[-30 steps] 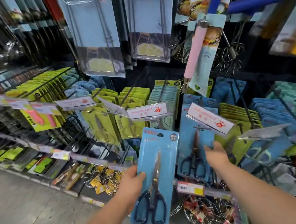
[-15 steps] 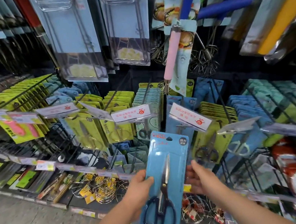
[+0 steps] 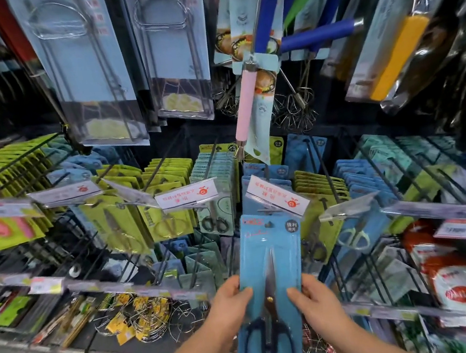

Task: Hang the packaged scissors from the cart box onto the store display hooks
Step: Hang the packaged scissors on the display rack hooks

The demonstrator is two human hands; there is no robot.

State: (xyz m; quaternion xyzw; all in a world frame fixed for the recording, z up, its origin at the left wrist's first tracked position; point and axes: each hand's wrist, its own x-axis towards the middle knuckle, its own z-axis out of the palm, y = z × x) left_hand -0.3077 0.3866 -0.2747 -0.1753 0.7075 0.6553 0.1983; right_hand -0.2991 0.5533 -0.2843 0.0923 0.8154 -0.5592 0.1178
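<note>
Store aisle, restocking: you hold the blue card pack of black-handled scissors upright before the display. Your left hand pinches its left edge and your right hand its right edge, with thumbs on the front and fingers behind. The pack's top edge sits just below the white, red-printed price label at the front end of a black wire display hook, where matching blue packs hang behind. The step in hand looks to be threading. Keep the card square and raise it until the small dark hang hole near its top edge meets the hook's tip under the label, then slide it back along the wire. The label likely hides the tip, so go slowly. A tilted card could snag or tear at the hole.
</note>
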